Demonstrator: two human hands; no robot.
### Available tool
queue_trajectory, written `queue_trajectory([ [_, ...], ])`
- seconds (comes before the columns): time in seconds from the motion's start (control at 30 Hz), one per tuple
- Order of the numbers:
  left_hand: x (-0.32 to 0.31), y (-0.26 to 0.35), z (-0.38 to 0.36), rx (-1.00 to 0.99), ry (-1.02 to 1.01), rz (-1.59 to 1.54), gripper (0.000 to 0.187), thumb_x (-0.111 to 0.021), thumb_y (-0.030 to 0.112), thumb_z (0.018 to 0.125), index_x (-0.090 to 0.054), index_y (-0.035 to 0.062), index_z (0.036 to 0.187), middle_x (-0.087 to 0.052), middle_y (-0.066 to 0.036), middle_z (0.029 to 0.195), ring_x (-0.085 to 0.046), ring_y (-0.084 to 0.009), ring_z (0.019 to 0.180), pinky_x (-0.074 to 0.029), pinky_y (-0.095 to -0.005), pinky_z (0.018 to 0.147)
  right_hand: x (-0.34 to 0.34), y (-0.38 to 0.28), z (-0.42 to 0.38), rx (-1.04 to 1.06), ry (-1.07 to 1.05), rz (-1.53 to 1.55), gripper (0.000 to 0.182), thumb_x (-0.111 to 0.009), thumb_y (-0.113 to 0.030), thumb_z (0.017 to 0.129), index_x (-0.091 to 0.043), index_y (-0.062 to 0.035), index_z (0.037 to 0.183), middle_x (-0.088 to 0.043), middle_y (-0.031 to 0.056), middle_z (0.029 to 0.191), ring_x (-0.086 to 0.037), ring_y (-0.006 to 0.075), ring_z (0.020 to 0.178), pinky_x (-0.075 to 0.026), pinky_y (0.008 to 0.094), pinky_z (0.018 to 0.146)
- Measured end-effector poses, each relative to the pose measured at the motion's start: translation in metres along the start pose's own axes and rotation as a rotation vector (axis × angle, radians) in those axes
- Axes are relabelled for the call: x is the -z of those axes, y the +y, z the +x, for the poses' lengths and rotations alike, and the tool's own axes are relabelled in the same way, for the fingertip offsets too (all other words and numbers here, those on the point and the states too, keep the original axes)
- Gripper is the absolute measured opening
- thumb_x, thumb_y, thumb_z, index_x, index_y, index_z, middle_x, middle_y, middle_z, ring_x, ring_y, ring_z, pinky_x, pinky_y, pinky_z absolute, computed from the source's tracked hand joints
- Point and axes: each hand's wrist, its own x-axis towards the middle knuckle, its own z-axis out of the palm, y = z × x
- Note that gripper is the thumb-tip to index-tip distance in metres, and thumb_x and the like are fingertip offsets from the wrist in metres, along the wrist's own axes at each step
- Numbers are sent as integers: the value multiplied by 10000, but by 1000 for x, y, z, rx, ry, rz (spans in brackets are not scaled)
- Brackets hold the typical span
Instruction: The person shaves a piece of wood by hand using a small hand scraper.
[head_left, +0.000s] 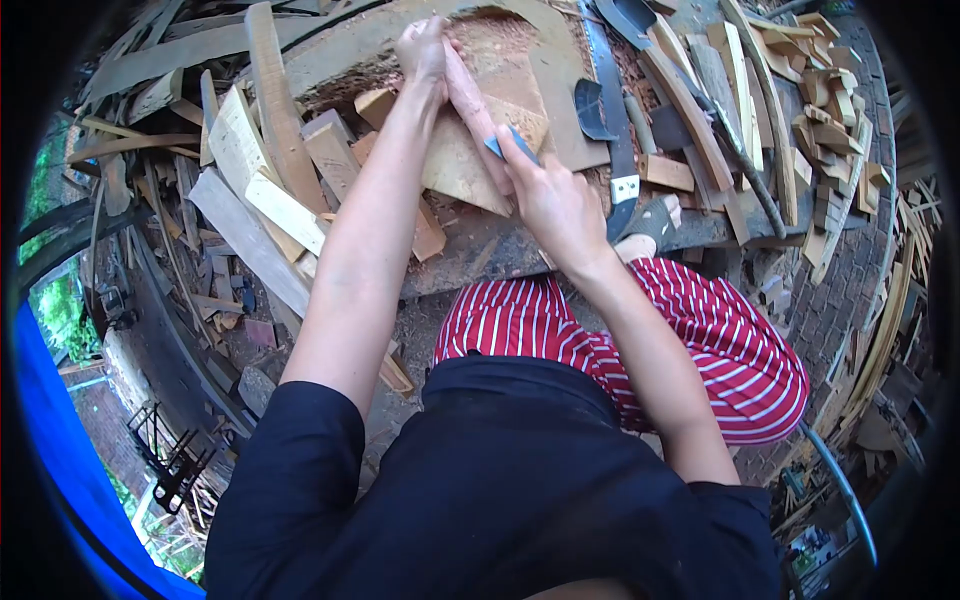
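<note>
A long, reddish piece of wood (474, 105) lies slantwise over a pale wooden block (470, 165) on the work surface. My left hand (424, 52) is closed round its far end. Nearer to me, my right hand (548, 192) is closed on a small blue tool (512, 146), which rests against the near part of the wood. The tool is partly hidden by my fingers, so its exact kind cannot be told. Shavings lie around the far end of the piece.
A long saw (617, 120) lies right of my right hand, beside a dark curved piece (592, 110). Offcuts (835, 110) are heaped at the right, and boards (275, 110) lean at the left. My foot (652, 225) is by the near edge.
</note>
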Motion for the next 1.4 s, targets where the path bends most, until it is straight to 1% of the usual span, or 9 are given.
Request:
queue_trajectory([
  [0.3,-5,9,-5,3,-1,-24,176,-646,118,871,-536,24,971,-575,-87,739,-568,-165,534,-520,-328,452,11,-5,3,-69,-121,64,484,-529,-245,1008,-467,-238,1488,-672,276,870,-692,477,780,-561,549,700],
  [0.37,-3,6,-6,14,-10,26,162,-643,123,868,-538,40,959,-573,-85,758,-568,-165,573,-526,-326,481,0,-5,21,19,96,28,424,-513,-331,1016,-532,-217,1424,-692,206,768,-725,392,679,-594,486,562],
  [0.63,11,16,23,172,-165,270,306,-720,104,834,-557,31,1083,-630,-120,795,-637,-208,605,-562,-375,529,-7,-8,23,11,150,-16,461,-542,-243,981,-528,-251,1441,-689,186,826,-725,374,667,-589,474,550],
  [0.77,-2,16,-5,-11,128,153,294,-720,121,871,-545,12,1080,-623,-134,764,-658,-221,591,-534,-362,453,-7,-15,2,35,96,20,517,-552,-179,953,-511,-265,1461,-674,192,835,-720,380,659,-587,480,551],
  [0.87,1,22,-10,12,97,135,280,-706,155,906,-539,3,1071,-619,-131,727,-635,-220,536,-516,-356,415,-2,-15,-8,40,22,22,509,-541,-171,949,-525,-249,1452,-682,190,846,-726,377,664,-591,474,556],
  [0.93,3,19,-9,2,104,227,308,-722,189,910,-537,14,1084,-622,-125,685,-608,-217,505,-522,-353,438,4,-18,1,24,-9,14,517,-538,-165,949,-516,-247,1459,-686,199,860,-725,383,669,-592,483,564],
  [1.0,12,1,11,-197,-5,337,188,-659,194,900,-655,27,813,-657,-101,754,-611,-236,736,-499,-403,703,7,-20,12,30,-32,3,540,-528,-154,949,-489,-244,1480,-689,226,891,-728,391,697,-594,490,582],
  [1.07,21,-20,32,-358,32,329,222,-654,160,905,-678,37,721,-633,-57,688,-563,-160,661,-471,-358,599,8,-17,2,24,-28,9,536,-525,-156,952,-489,-245,1480,-690,229,893,-729,391,706,-595,489,588],
  [1.4,6,-2,25,-151,211,464,246,-706,195,932,-609,-14,1017,-656,-119,714,-630,-188,519,-530,-331,456,-5,-15,1,16,73,-6,512,-510,-165,969,-493,-255,1472,-695,220,876,-728,394,700,-598,489,590],
])
